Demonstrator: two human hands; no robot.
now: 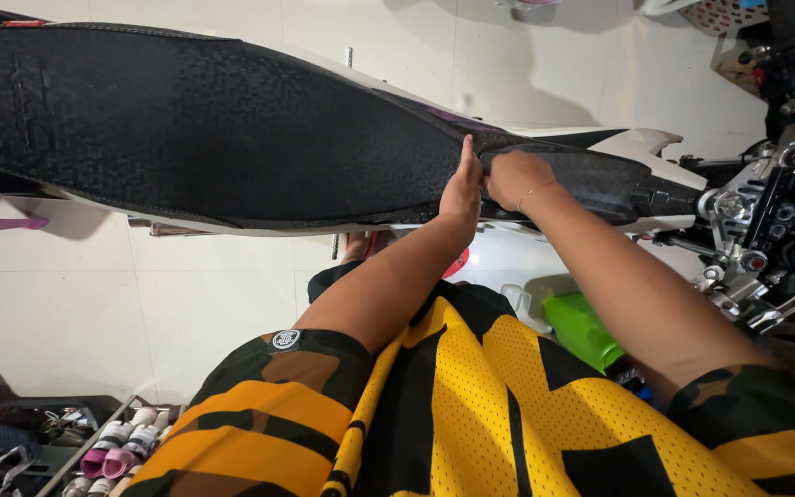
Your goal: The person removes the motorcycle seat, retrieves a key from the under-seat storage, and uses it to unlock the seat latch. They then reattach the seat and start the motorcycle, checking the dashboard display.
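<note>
Head view, left hand (461, 189) flat, right hand (514, 178) fisted, both hands pressing motorcycle seat (213, 129) near its narrow front edge.

The floor (140, 313) is large pale glossy tiles with thin grout lines, lit brightly, with soft shadows. A rack (94, 442) of shoes and sandals sits at lower left. A white perforated basket (729, 14) stands at top right.
</note>
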